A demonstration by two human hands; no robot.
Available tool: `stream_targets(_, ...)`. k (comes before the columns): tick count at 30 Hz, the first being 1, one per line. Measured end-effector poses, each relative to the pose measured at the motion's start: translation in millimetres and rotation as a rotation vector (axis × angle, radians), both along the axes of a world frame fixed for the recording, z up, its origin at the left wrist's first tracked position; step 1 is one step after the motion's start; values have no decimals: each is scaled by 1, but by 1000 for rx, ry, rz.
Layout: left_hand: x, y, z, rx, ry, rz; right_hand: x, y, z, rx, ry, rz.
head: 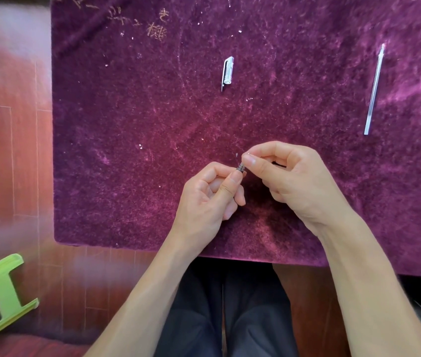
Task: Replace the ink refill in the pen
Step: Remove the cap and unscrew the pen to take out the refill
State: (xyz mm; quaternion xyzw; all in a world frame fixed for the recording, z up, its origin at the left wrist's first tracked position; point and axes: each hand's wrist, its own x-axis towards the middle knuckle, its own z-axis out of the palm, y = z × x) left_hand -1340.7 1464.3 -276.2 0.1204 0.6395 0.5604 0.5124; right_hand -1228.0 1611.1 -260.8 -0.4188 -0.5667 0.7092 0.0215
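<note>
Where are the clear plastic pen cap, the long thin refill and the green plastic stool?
Clear plastic pen cap (pixel 227 72), head view: middle of its body.
Long thin clear refill (pixel 374 90), head view: mid-length of the tube.
Green plastic stool (pixel 1 292), head view: its leg frame.

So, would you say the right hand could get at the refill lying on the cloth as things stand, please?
Probably yes: the refill lies alone on the purple cloth, with nothing between, but the right hand is busy pinching the pen.

Purple plush table cover (pixel 152 150) carries a clear pen cap (pixel 228 72) and refill (pixel 374 91)
</note>
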Motion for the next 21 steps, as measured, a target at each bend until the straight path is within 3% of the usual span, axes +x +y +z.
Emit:
stream_targets(16, 1, 1, 1, 7, -41, 32, -2, 13, -6, -130, 10, -171)
stream_targets(21, 0, 1, 1, 4, -49, 52, -19, 25, -7, 48, 35, -276)
